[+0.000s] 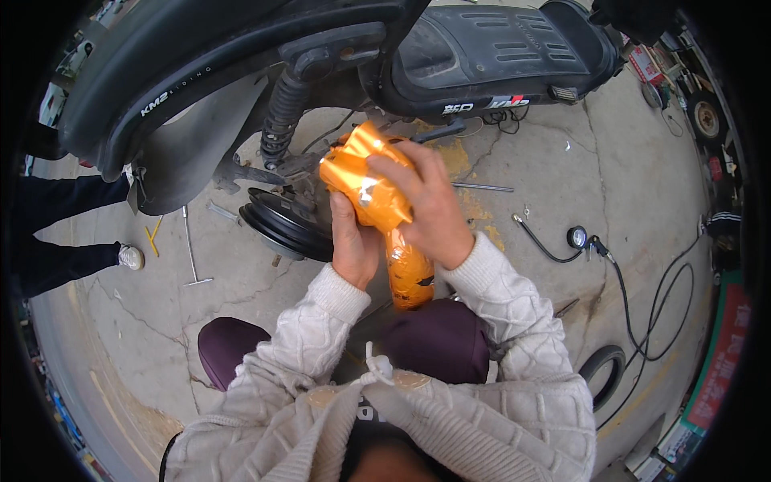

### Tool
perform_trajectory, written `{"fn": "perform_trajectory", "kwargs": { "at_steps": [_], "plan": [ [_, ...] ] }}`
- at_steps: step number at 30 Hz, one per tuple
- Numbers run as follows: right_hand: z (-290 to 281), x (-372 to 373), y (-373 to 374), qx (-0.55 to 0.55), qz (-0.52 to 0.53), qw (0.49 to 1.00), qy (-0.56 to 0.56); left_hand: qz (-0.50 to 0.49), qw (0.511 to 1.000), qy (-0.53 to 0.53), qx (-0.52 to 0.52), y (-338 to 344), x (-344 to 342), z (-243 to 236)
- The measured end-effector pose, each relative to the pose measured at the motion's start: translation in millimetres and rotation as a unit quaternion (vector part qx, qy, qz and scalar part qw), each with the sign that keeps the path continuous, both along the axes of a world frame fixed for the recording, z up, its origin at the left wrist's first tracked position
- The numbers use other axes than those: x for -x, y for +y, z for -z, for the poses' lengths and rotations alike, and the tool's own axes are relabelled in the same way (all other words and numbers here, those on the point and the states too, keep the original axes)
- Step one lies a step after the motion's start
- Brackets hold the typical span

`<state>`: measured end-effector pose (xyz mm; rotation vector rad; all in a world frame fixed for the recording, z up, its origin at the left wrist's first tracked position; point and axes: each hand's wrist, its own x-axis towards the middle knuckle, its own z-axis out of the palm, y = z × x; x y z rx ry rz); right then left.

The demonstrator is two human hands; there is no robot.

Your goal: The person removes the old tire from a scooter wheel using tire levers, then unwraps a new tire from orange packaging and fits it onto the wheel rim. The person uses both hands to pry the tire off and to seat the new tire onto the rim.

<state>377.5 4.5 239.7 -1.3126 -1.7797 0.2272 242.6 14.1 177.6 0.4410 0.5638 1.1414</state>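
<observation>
I hold an orange, crinkly-surfaced tool with a handle (pixel 409 273), which looks like a wrapped power wrench, over the scooter's black wheel rim (pixel 279 229). My left hand (pixel 353 245) is closed on its left side, thumb up. My right hand (pixel 434 209) grips it from the right, fingers curled over the bulky head. The tool's far end is partly over the hub, so I cannot tell whether it touches it. Just behind stands the scooter's shock absorber (pixel 281 120).
The black scooter (pixel 490 56) spans the top. Another person's legs (pixel 64 265) stand at left near a T-handle tool (pixel 190 249) and wrenches (pixel 221 210). At right lie a gauge with hose (pixel 576 238), a tire (pixel 602 373) and a metal bar (pixel 490 187).
</observation>
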Motion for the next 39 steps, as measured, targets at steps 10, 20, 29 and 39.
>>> {"fn": "perform_trajectory", "kwargs": {
  "at_steps": [10, 20, 29, 39],
  "plan": [
    [29, -38, -19, 0.155, -0.166, 0.963, 0.144, 0.045, 0.993, -0.032, 0.108, 6, 11, 14],
    [83, -52, -84, 0.458, -0.149, 0.67, 0.565, -0.019, 0.978, -0.078, 0.192, 11, 19, 57],
    [114, -73, -123, 0.541, -0.32, 0.535, 0.564, 0.017, 0.999, 0.036, 0.031, 16, 68, 32],
    [69, -54, -43, 0.467, -0.194, 0.477, 0.719, 0.198, 0.956, -0.204, -0.075, -13, 44, -36]
  ]
}}
